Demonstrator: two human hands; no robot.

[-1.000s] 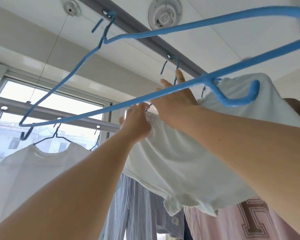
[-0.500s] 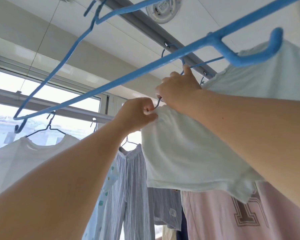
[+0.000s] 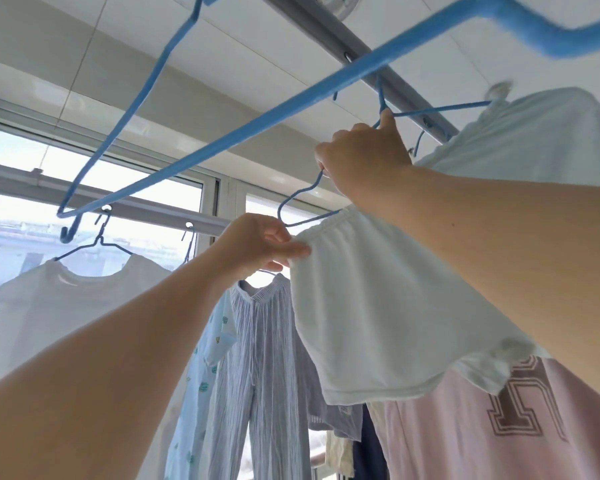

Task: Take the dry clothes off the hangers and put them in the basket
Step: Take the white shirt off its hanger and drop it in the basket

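Overhead, beneath a grey metal drying rail (image 3: 329, 27), the left hand (image 3: 257, 244) pinches the waistband of white cotton shorts (image 3: 378, 306). The right hand (image 3: 364, 157) grips their thin blue wire hanger (image 3: 302, 206). Seemingly half-freed, the elastic could snag on the wire.

Both forearms (image 3: 118, 358) bare, no sleeves; small mole on right.

White garment (image 3: 371, 306): elastic-waisted, hanging from a thin blue wire hanger (image 3: 302, 202), one waistband corner pulled off the hanger's end. Other clothes on hangers: white T-shirt (image 3: 66, 306), striped blue trousers (image 3: 257, 358), pink lettered top (image 3: 499, 427).
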